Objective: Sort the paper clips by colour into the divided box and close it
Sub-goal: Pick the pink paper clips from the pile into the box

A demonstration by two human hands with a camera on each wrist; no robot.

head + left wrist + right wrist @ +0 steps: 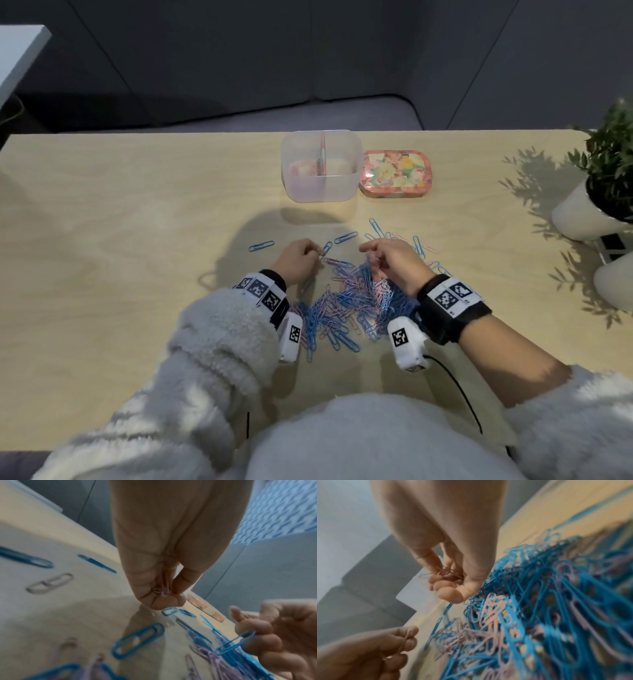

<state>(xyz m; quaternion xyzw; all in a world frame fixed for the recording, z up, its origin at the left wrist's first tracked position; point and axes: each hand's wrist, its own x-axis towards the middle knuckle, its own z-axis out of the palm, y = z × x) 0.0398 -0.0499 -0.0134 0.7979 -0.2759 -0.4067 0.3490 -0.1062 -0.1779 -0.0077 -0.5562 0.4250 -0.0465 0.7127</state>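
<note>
Pink and blue paper clips [346, 301] heaped on wooden table [137, 212], head view: both hands over heap's far edge, divided box [321, 166] straight beyond, lid [395, 174] off beside it.

Left wrist view: left hand [159, 555] curled, pinching pink clips [162, 591].

Right wrist view: right hand [443, 545] curled round bunch of pink clips [448, 573], heap just under fingertips. Right hand looks marginally nearer box; drop path forward, pink compartment appears left of divider.

fluffy pale grey fleece sleeves [219, 346] cover both arms, the right one pushed up past the forearm. each wrist wears a black band [452, 317] carrying white tags printed with black square codes, plus a white camera block [407, 344] trailing a thin black cable [459, 394].
</note>
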